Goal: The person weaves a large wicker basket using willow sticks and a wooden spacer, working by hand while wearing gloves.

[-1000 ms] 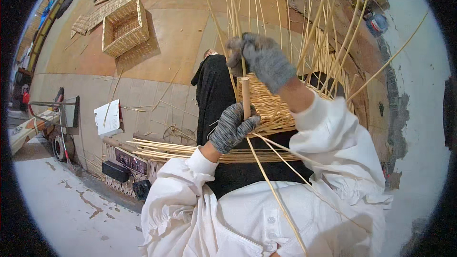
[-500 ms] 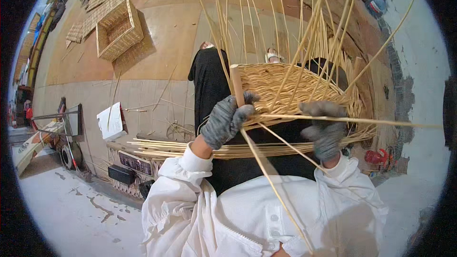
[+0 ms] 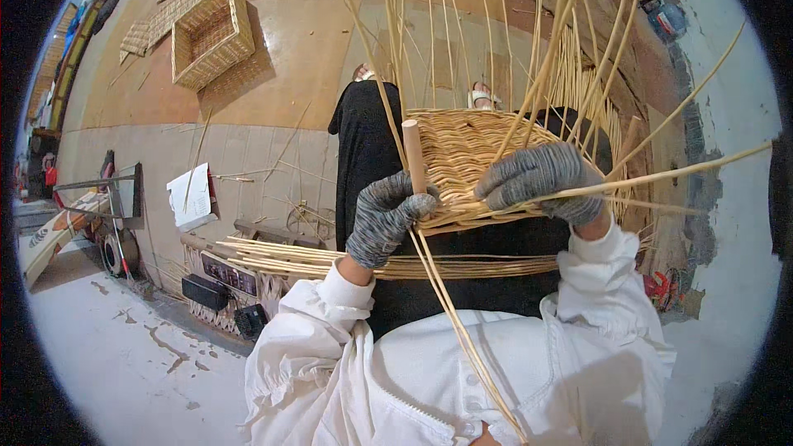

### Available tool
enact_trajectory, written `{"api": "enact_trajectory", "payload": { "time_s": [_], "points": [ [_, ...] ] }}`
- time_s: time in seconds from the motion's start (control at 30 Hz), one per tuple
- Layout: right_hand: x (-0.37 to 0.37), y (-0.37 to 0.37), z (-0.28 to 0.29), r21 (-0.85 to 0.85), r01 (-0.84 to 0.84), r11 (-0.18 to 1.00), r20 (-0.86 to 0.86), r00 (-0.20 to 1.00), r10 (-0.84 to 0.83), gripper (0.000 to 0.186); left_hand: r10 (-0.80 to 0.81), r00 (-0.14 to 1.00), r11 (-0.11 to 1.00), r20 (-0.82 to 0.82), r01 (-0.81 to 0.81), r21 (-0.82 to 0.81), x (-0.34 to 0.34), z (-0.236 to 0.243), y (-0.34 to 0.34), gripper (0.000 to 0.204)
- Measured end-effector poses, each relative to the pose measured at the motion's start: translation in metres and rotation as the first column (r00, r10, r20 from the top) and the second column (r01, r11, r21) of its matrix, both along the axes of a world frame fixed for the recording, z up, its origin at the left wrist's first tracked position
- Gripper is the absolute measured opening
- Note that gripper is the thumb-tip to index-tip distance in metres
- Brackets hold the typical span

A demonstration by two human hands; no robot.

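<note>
On my lap rests a partly woven wicker panel, with long upright willow rods fanning away from it. My left hand, in a grey knit glove, is closed round the lower end of a thick wooden peg at the panel's left corner. Two thin rods run from under that hand down across my white top. My right hand, gloved alike, lies over the near edge of the weave, fingers curled on a pale willow rod that sticks out to the right.
A bundle of loose rods lies across my lap, reaching left. A finished rectangular wicker basket stands on the floor at far left, with a white sheet nearer. Left of me are a small black box and a wheeled stand.
My right hand has moved up and left onto the weave. The rod at the right now slants upward, and a thin rod that crossed toward my right wrist now lies beside the other one.
</note>
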State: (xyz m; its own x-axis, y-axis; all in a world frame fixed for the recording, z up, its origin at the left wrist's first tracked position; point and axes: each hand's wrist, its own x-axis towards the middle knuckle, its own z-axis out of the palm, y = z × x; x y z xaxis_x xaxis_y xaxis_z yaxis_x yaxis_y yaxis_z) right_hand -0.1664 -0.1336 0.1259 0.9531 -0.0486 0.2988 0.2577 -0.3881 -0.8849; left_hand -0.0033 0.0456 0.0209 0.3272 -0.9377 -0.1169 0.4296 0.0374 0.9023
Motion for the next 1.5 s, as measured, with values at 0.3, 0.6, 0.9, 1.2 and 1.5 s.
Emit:
{"api": "enact_trajectory", "payload": {
  "time_s": [0.3,0.6,0.9,1.2,1.5],
  "points": [
    [0.008,0.024,-0.036,0.610,-0.556,0.565,0.051,0.739,0.672,0.020,0.005,0.950,1.000,0.312,-0.012,0.021,-0.007,-0.001,-0.009,0.040],
    [-0.034,0.066,-0.035,0.543,-0.116,0.832,-0.100,0.974,0.201,0.006,-0.401,0.901,0.909,0.167,0.413,-0.047,0.036,0.012,-0.012,0.024],
    [-0.025,0.103,-0.015,-0.065,0.138,0.988,-0.291,0.945,-0.151,0.037,-0.597,0.625,0.728,0.503,0.685,0.012,0.063,0.007,-0.023,0.040],
    [-0.049,0.115,-0.014,0.229,0.355,0.906,-0.289,0.914,-0.285,0.023,-0.752,0.650,0.659,0.108,0.745,0.106,0.059,0.039,-0.031,0.034],
    [-0.021,0.088,-0.012,0.004,0.842,0.540,-0.287,0.518,-0.806,0.034,-0.311,0.781,0.942,0.542,0.328,0.068,0.021,0.022,-0.011,0.024]
  ]
}}
